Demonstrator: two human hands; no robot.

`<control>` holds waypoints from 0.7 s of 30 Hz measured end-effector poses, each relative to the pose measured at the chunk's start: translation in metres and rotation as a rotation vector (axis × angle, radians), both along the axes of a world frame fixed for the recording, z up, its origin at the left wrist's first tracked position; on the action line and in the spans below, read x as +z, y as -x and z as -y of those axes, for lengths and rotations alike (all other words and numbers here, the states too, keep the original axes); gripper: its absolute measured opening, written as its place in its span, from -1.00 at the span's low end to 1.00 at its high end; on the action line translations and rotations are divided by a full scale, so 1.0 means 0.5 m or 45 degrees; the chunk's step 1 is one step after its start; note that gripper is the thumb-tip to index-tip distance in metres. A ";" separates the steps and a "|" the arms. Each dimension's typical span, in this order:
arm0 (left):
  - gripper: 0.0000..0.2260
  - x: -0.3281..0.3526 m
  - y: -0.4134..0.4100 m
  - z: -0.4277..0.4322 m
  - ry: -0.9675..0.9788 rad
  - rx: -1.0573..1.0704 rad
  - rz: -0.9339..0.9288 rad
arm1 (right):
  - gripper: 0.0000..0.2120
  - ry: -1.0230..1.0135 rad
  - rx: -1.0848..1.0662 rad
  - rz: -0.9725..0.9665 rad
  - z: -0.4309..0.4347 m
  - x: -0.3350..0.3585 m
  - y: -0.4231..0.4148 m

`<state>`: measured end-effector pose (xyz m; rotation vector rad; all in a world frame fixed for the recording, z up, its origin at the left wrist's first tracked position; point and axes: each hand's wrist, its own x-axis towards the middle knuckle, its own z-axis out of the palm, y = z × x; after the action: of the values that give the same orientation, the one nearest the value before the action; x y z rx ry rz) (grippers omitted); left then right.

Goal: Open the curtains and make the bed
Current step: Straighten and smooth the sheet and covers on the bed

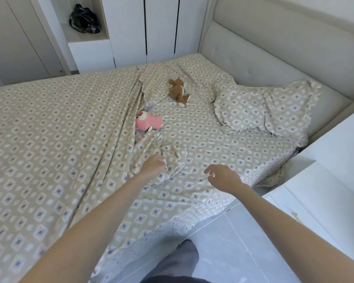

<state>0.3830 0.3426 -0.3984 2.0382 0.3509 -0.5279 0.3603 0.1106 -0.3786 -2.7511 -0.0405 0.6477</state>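
A beige patterned blanket (49, 127) covers the left part of the bed, its bunched edge running down the middle. My left hand (152, 165) reaches onto the crumpled blanket corner (175, 160), fingers curled around the fabric. My right hand (223, 176) hovers just above the matching sheet (202, 137), fingers loosely bent and holding nothing. A pink plush toy (149, 123) lies half under the blanket edge. A brown plush toy (178, 90) lies near the headboard. One pillow (262, 111) sits at the right, a second pillow (202, 80) behind it.
A padded headboard (264, 56) stands at the right. White wardrobes (131, 29) line the far side, with a black bag (84, 19) in a niche. White furniture (319, 188) stands close on my right, grey floor tiles (233, 252) below.
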 end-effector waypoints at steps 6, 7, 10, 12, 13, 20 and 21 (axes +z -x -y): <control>-0.57 -0.045 -0.171 0.100 0.073 0.085 -0.138 | -0.71 0.079 0.118 -0.104 0.106 -0.025 -0.179; -0.57 -0.053 -0.189 0.108 0.088 0.117 -0.175 | -0.70 0.074 0.139 -0.112 0.121 -0.029 -0.205; -0.60 -0.083 -0.226 0.119 0.132 0.272 -0.249 | -0.71 0.016 0.171 -0.161 0.156 -0.043 -0.287; -0.62 -0.102 -0.236 0.117 0.135 0.370 -0.298 | -0.71 -0.025 0.208 -0.212 0.167 -0.061 -0.345; -0.64 -0.108 -0.236 0.114 0.140 0.412 -0.320 | -0.70 -0.033 0.236 -0.227 0.166 -0.067 -0.369; -0.63 -0.165 -0.235 0.119 0.195 0.860 -0.394 | -0.68 -0.133 0.511 -0.359 0.150 -0.129 -0.521; -0.64 -0.168 -0.232 0.121 0.204 0.897 -0.402 | -0.68 -0.153 0.518 -0.374 0.149 -0.131 -0.533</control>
<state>0.4989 0.2820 -0.4825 1.5346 1.1234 -0.4107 0.6269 0.0362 -0.4441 -2.5195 -0.5632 1.1089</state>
